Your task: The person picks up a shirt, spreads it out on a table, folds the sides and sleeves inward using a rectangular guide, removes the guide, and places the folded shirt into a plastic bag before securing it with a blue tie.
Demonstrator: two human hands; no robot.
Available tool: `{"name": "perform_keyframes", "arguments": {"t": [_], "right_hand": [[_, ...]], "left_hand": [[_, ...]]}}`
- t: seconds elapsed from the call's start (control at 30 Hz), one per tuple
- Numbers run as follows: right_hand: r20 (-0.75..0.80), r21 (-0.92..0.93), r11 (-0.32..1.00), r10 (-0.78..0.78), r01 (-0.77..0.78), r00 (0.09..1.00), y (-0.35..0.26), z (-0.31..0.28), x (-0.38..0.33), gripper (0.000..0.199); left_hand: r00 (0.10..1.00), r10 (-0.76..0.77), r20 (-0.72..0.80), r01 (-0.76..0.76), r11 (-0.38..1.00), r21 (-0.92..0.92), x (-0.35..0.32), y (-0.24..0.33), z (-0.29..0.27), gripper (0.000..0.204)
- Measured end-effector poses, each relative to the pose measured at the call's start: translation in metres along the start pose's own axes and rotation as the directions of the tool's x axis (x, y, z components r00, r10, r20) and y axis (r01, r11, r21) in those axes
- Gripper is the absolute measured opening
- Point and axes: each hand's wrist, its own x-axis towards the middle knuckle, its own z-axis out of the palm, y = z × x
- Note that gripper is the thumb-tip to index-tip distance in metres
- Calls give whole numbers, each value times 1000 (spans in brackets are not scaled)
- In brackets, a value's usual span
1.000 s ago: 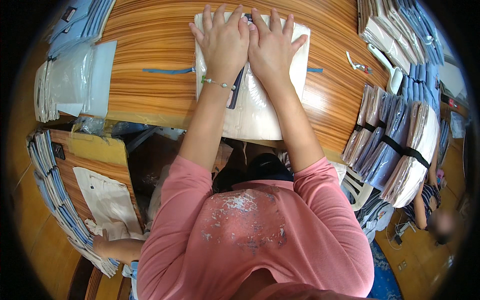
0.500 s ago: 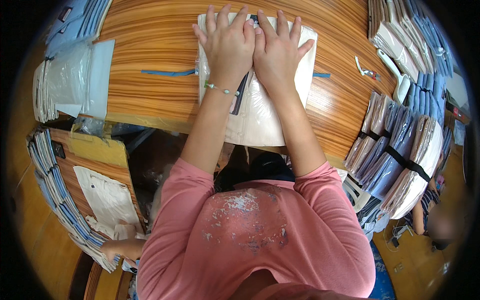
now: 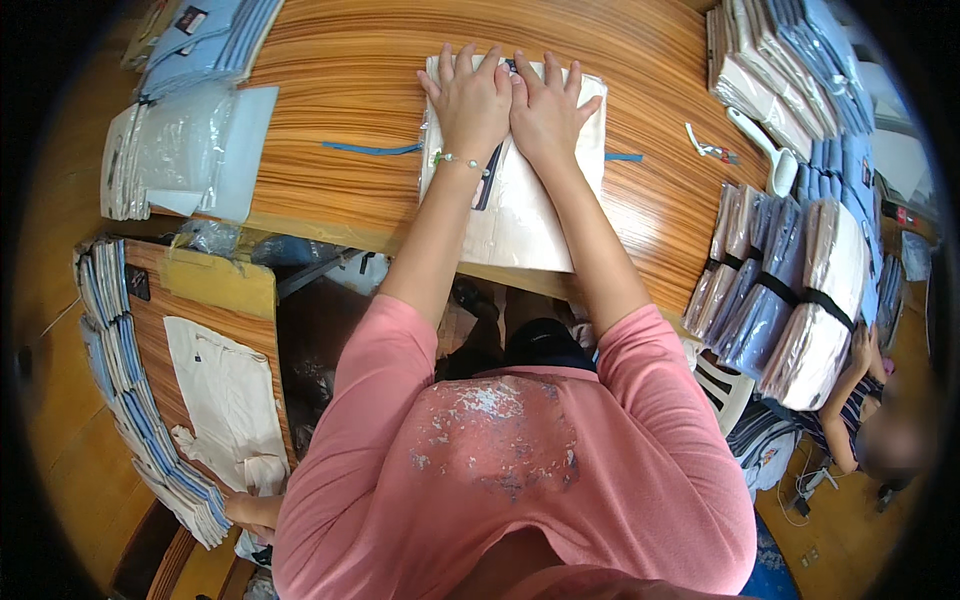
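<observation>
A folded cream shirt in a clear plastic bag lies flat on the wood-grain table, partly past its near edge. Both palms press down on its far half. My left hand has its fingers spread towards the far edge of the package. Beside it, thumbs meeting, my right hand also lies flat with fingers apart. Between my wrists shows a dark strip on the shirt front. A blue band runs across the table beneath the package, its ends sticking out on both sides.
Clear bags and blue shirts are stacked at left. To the right are small snips, a white-handled tool and strapped bagged shirts. A co-worker's hand is near a cream garment at lower left; another person is at right.
The whole view has shifted, with the table lower and slightly right in the picture. My hands stay flat on the bagged shirt. At right, the other person's arm now reaches up beside the strapped stack.
</observation>
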Motion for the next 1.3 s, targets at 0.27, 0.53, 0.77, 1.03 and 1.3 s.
{"name": "perform_keyframes", "arguments": {"t": [0.27,0.53,0.77,1.03,1.3], "right_hand": [[92,211,971,94,-111,991,0,-13,20,45],[-245,96,991,-71,97,967,-43,-78,28,36],[-65,-42,996,77,-80,995,-8,-6,4,35],[-47,-44,995,85,-87,995,-8,-5,14,34],[-38,-2,996,92,-92,995,-9,-4,14,34]], "left_hand": [[966,-84,246,131,974,-183,19,-7,-18,41],[989,-39,-141,2,967,-254,31,42,-81,36],[996,-41,84,37,998,49,0,13,-7,36],[995,-37,88,37,999,9,10,13,-5,36],[997,-35,70,36,999,-17,9,8,-1,35]]}}
